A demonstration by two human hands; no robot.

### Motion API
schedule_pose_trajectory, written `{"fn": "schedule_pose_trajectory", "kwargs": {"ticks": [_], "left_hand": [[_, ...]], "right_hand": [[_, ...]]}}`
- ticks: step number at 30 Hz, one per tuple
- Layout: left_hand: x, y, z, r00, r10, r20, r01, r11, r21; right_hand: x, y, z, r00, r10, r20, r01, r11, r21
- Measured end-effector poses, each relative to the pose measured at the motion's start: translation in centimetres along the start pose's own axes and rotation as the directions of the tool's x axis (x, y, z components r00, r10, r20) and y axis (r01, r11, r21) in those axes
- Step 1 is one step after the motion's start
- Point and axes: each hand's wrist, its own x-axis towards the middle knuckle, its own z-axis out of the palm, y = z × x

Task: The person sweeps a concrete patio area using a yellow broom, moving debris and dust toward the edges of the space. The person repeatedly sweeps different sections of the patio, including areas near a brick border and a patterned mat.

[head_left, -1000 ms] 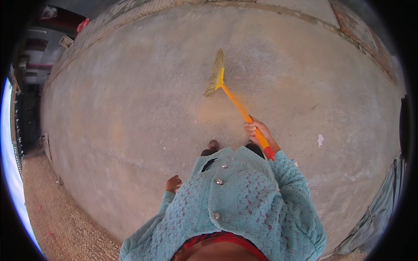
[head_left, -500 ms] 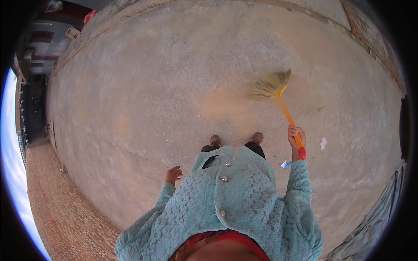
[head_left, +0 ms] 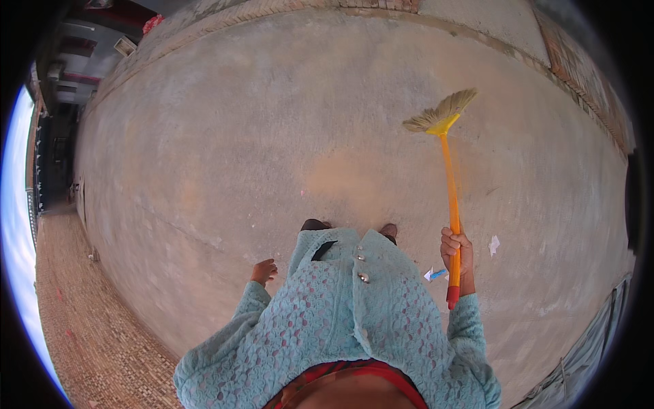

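Orange broom (head_left: 450, 178) extends forward from the gripping right hand (head_left: 464, 249), the left hand (head_left: 263, 271) apart, loosely curled.

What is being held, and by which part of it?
A broom: the right grip is closed around its orange handle, near the red end. The left grip shows nothing in it.

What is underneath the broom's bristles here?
Grey floor shows around the fanned bristles of the broom, held by the right hand. Whatever lies directly beneath them is covered; I cannot tell whether they touch the floor.
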Motion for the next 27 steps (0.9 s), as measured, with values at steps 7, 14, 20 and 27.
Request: {"fn": "schedule_pose_trajectory", "kwargs": {"ticks": [7, 14, 20, 27], "left_hand": [[-4.3, -0.9, 2.3, 0.991, 0.135, 0.012, -0.134, 0.974, 0.184], [-1.2, 1.0, 6.0, 0.973, 0.209, 0.096, -0.213, 0.977, 0.032], [6.8, 4.5, 7.2, 0.986, 0.153, 0.066, -0.134, 0.964, -0.230], [10.3, 8.6, 4.5, 0.962, 0.270, -0.026, -0.271, 0.959, -0.079]], "right_hand": [[12.0, 4.9, 2.8, 0.933, 0.336, 0.131, -0.327, 0.941, -0.084], [18.2, 4.3, 1.7, 0.885, 0.464, 0.034, -0.464, 0.886, -0.007], [8.3, -4.1, -6.5, 0.985, 0.171, 0.014, -0.171, 0.967, 0.191], [0.9, -4.1, -9.3, 0.983, -0.183, -0.014, 0.184, 0.980, 0.077]]}}
